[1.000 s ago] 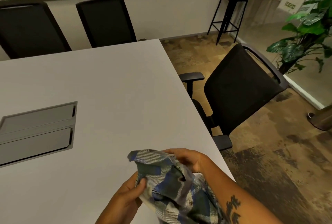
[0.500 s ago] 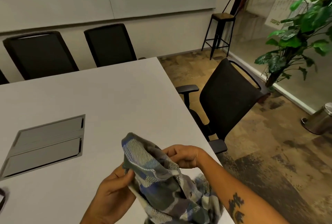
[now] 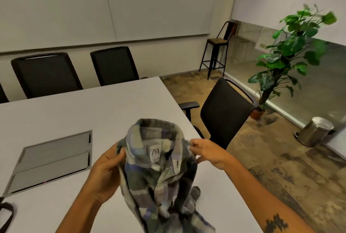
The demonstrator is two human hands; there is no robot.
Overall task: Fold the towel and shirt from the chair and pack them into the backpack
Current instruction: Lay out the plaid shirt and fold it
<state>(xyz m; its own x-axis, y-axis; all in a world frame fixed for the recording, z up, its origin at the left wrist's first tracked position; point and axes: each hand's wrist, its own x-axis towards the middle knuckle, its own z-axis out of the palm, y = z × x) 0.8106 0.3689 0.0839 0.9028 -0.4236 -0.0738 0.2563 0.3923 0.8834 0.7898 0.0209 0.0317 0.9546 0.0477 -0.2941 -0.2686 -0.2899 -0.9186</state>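
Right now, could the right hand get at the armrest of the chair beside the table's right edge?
Probably yes, once freed: the right hand pinches the shirt at the collar, and nothing stands between it and the armrest, though reach is uncertain.

Both arms reach out from the near edge, bare to the elbow, and the right arm has a dark tattoo near the bottom right. The left hand (image 3: 105,172) is held up with its fingers curled, and it grips the left side of the shirt (image 3: 159,173). The right hand (image 3: 206,153) is a bit farther off and pinches the right side of the shirt's collar with fingers and thumb.
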